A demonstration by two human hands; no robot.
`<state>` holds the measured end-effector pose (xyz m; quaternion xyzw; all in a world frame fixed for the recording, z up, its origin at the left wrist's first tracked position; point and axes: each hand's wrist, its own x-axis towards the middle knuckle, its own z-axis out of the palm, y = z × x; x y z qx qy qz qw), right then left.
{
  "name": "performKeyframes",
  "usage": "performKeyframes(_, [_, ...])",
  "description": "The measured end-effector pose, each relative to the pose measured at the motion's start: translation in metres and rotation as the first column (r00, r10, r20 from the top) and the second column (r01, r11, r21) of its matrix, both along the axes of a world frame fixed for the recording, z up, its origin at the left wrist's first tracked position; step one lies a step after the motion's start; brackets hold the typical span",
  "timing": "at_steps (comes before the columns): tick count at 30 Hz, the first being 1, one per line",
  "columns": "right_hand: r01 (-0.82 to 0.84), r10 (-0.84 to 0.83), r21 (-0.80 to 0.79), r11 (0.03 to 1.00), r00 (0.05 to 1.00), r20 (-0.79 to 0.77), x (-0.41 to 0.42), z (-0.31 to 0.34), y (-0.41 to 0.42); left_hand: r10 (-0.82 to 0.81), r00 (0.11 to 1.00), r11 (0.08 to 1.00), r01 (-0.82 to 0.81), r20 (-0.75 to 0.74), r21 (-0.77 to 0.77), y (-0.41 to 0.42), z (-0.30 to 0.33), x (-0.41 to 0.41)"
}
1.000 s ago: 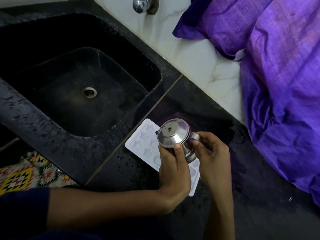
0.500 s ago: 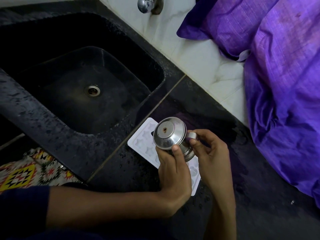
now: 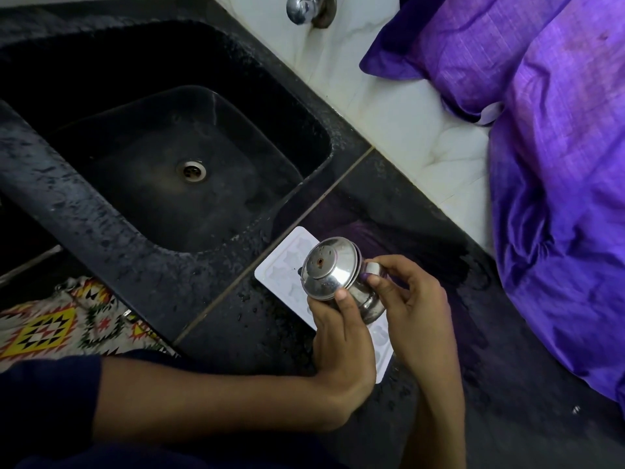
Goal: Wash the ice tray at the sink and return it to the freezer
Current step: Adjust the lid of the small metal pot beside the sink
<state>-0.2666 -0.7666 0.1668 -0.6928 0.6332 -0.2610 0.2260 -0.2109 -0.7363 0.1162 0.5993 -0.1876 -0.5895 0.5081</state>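
A white ice tray (image 3: 282, 265) with star-shaped cells lies flat on the wet black counter, just right of the sink (image 3: 176, 170). Both hands hide most of its near half. Above the tray I hold a small lidded steel jug (image 3: 329, 270), tilted so its lid faces the camera. My left hand (image 3: 341, 336) wraps the jug's body from below, thumb on the lid's rim. My right hand (image 3: 411, 306) pinches the jug's handle between thumb and fingers.
The black stone sink is dry-looking with a steel drain (image 3: 191, 170). A chrome tap (image 3: 306, 8) juts from the white marble wall. Purple cloth (image 3: 558, 164) hangs over the counter's right side. A patterned mat (image 3: 50, 330) lies on the floor at lower left.
The jug has turned slightly in my hands, its lid facing more toward the sink. The ice tray has stayed in place on the counter.
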Motion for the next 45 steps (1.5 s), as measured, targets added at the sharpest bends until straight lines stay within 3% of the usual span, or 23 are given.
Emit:
performKeyframes(14, [0.015,-0.014,-0.014,1.000,0.999,0.038,-0.003,-0.001,0.002,-0.011,1.000,1.000,0.011,0.010,-0.018,0.002,-0.001,-0.001])
performKeyframes(22, [0.024,-0.022,-0.006,1.000,0.986,0.167,-0.006,-0.001,0.003,0.008,0.999,0.994,-0.004,0.036,-0.110,0.002,-0.005,-0.003])
performKeyframes(31, [0.042,-0.031,-0.050,0.998,0.978,0.206,-0.008,-0.004,0.001,0.046,0.997,0.981,-0.034,0.055,-0.188,-0.003,-0.002,-0.002])
performKeyframes(36, [0.094,-0.069,-0.065,0.993,0.950,0.305,-0.011,-0.007,-0.004,0.054,0.994,0.966,-0.028,0.096,-0.259,-0.011,0.004,0.002])
performKeyframes(45, [0.237,-0.170,-0.052,0.970,0.818,0.549,-0.017,-0.011,-0.022,-0.006,0.991,0.931,0.055,0.135,-0.361,-0.039,0.016,0.008])
